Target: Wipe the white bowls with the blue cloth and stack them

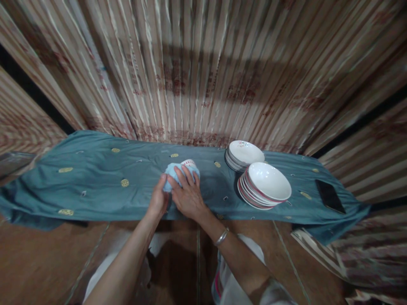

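Both hands clasp a small bowl wrapped in a light-blue cloth: left hand beneath, right hand over it, rim tilted away toward the wall.

A teal cloth with small yellow embroidered motifs covers a long low surface across the middle of the view. Behind the cloth hangs a striped curtain in cream and reddish brown, with a broad shadow band across it. Below the cloth's near edge lies a brown tiled floor with pale grout lines
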Motion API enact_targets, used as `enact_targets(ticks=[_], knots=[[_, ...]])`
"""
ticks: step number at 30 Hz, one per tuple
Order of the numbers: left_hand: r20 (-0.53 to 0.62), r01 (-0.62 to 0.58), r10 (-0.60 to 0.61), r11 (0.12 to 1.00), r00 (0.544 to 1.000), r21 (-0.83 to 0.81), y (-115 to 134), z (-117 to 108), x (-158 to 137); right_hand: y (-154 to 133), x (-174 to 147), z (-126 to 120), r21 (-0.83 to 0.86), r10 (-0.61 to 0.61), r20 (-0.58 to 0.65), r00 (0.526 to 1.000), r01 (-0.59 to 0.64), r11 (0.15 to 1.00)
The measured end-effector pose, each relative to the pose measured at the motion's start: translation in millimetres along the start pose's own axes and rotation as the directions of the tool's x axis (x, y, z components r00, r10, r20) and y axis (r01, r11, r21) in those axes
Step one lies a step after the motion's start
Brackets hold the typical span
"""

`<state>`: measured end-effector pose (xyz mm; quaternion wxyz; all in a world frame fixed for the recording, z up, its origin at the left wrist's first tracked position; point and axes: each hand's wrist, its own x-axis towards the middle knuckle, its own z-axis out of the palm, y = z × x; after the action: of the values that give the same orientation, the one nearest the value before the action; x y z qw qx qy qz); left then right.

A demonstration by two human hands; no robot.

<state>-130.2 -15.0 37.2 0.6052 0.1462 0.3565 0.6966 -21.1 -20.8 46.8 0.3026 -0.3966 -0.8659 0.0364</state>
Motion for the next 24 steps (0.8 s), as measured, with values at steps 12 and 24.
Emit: enact_targets(ticks=[12, 24], knots=[[0.047, -0.077, 0.071, 0.985, 0.996, 0.155, -1.4, -3.4, 2.8, 50.3, 15.5, 6.8, 0.41, 0.309, -0.106, 0.945, -0.241, 0.88], [-0.011, -0.055, 0.055, 0.998, 0.998, 0.02, 4.1, -6.7, 6.6, 77.3, 11.8, 51.4, 0.783, 0.617, 0.051, 0.786, -0.415, 0.464]])
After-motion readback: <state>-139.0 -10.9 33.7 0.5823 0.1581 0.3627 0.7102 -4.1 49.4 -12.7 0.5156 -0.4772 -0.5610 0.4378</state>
